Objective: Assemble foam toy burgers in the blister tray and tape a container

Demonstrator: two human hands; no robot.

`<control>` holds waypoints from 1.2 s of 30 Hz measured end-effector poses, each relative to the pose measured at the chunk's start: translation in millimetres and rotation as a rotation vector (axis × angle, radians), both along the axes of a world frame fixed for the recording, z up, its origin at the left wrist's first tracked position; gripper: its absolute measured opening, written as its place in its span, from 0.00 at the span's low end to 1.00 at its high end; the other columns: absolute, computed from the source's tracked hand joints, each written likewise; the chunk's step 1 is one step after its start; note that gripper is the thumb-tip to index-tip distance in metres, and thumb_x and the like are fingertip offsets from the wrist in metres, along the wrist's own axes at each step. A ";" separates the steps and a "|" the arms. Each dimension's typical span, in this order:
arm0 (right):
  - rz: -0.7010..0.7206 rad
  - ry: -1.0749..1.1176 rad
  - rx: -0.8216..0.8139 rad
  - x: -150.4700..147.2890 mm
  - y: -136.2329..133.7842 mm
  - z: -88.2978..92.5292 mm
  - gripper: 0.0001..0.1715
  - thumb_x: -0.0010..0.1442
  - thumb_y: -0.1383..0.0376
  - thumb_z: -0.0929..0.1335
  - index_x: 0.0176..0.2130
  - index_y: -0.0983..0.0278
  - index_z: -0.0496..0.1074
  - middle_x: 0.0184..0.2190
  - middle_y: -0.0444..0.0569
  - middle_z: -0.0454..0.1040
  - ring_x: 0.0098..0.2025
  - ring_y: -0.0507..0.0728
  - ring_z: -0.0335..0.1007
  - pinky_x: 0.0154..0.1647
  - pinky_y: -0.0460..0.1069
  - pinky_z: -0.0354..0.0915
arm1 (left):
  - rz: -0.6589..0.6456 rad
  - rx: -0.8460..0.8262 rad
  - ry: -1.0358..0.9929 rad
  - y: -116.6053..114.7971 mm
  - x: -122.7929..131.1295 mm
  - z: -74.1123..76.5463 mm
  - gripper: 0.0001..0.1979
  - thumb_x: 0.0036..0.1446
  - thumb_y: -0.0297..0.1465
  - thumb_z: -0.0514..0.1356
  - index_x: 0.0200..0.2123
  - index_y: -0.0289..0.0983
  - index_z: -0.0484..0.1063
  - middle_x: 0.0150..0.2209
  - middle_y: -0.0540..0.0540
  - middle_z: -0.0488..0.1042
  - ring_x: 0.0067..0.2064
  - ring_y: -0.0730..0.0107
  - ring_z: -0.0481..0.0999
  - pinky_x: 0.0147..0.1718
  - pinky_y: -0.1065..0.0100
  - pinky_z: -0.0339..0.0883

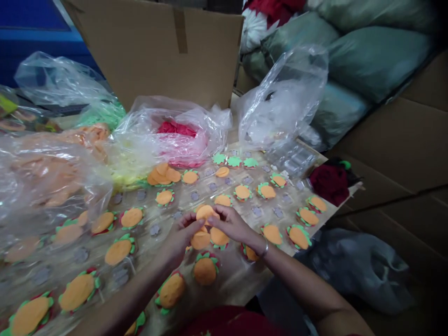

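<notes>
Between the fingertips of both my hands is a round orange bun-shaped piece (206, 213). My left hand (184, 232) pinches its left edge, and my right hand (229, 223) grips the right edge with thumb and fingers. Just below them lie burger-like stacks, one with an orange top (219, 237) and green frills. Another orange round (200, 241) sits close under my left fingers. Darker-topped burger pieces (205, 270) rest nearer to me. A small pile of loose orange rounds (163, 174) lies farther back on the table.
Clear plastic bags hold peach pieces (45, 177), red and pink pieces (180, 140) and white material (280, 107). A cardboard box (154, 51) stands behind them. Green pieces (234, 161), clear trays (292, 157) and a dark red cloth bundle (329, 182) lie toward the far right edge.
</notes>
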State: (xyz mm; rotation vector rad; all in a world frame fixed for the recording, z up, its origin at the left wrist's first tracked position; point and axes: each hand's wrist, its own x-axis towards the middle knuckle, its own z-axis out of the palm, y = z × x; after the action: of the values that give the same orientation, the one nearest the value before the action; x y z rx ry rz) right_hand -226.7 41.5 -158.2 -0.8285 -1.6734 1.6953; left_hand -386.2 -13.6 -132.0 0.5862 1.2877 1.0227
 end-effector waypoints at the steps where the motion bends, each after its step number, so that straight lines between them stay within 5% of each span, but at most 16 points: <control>1: -0.031 -0.001 0.052 -0.7 0.3 -1.7 0.21 0.55 0.52 0.71 0.38 0.66 0.71 0.34 0.46 0.68 0.37 0.52 0.65 0.36 0.47 0.65 | 0.054 -0.015 -0.005 2.3 3.0 -1.5 0.18 0.37 0.38 0.71 0.30 0.35 0.72 0.24 0.51 0.73 0.22 0.75 0.69 0.21 0.74 0.59; 8: -0.219 0.075 -0.028 -3.4 13.9 -10.5 0.21 0.53 0.51 0.70 0.40 0.63 0.69 0.30 0.44 0.68 0.30 0.50 0.63 0.28 0.45 0.64 | 0.243 0.056 -0.098 14.6 17.0 -6.6 0.19 0.34 0.36 0.72 0.28 0.35 0.70 0.26 0.53 0.73 0.26 0.76 0.70 0.24 0.75 0.64; 18: -0.057 0.014 -0.024 -1.1 41.4 -15.3 0.22 0.46 0.58 0.75 0.33 0.64 0.64 0.29 0.40 0.62 0.30 0.48 0.59 0.30 0.43 0.59 | 0.218 0.001 -0.147 31.5 11.5 -12.8 0.23 0.29 0.36 0.74 0.30 0.34 0.72 0.26 0.52 0.74 0.25 0.76 0.71 0.21 0.77 0.62; 23: -0.308 -0.135 0.093 41.8 114.6 -15.9 0.15 0.55 0.63 0.66 0.42 0.66 0.66 0.38 0.46 0.69 0.35 0.50 0.65 0.35 0.45 0.64 | 0.179 -0.115 -0.116 28.1 -8.8 -20.3 0.20 0.38 0.33 0.72 0.36 0.35 0.73 0.32 0.47 0.78 0.29 0.73 0.75 0.20 0.78 0.63; 25: -0.492 -0.392 0.140 68.9 156.4 -13.5 0.17 0.57 0.66 0.62 0.47 0.67 0.65 0.42 0.49 0.70 0.36 0.51 0.66 0.35 0.45 0.65 | 0.200 -0.154 -0.102 28.3 -15.1 -20.2 0.14 0.43 0.29 0.69 0.35 0.34 0.74 0.31 0.47 0.78 0.27 0.74 0.74 0.20 0.78 0.62; 29: -0.588 -0.587 0.168 105.5 219.7 -18.1 0.23 0.55 0.72 0.61 0.51 0.72 0.66 0.43 0.54 0.71 0.38 0.52 0.67 0.40 0.48 0.66 | 0.246 -0.182 -0.116 32.2 -16.1 -16.0 0.06 0.45 0.24 0.65 0.31 0.33 0.75 0.29 0.47 0.77 0.26 0.75 0.74 0.19 0.78 0.63; 36: -0.594 -0.808 0.218 108.1 249.9 -41.6 0.25 0.56 0.75 0.63 0.54 0.75 0.65 0.49 0.59 0.70 0.45 0.54 0.68 0.46 0.47 0.63 | 0.211 -0.198 -0.158 35.4 -13.9 -22.6 0.08 0.46 0.25 0.66 0.33 0.34 0.75 0.31 0.48 0.77 0.29 0.73 0.75 0.21 0.78 0.66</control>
State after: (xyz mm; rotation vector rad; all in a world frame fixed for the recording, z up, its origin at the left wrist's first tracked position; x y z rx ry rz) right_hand -118.7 291.4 -199.8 -1.8319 -1.7722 0.7803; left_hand -400.1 21.8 -154.6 0.2171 1.3103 1.0760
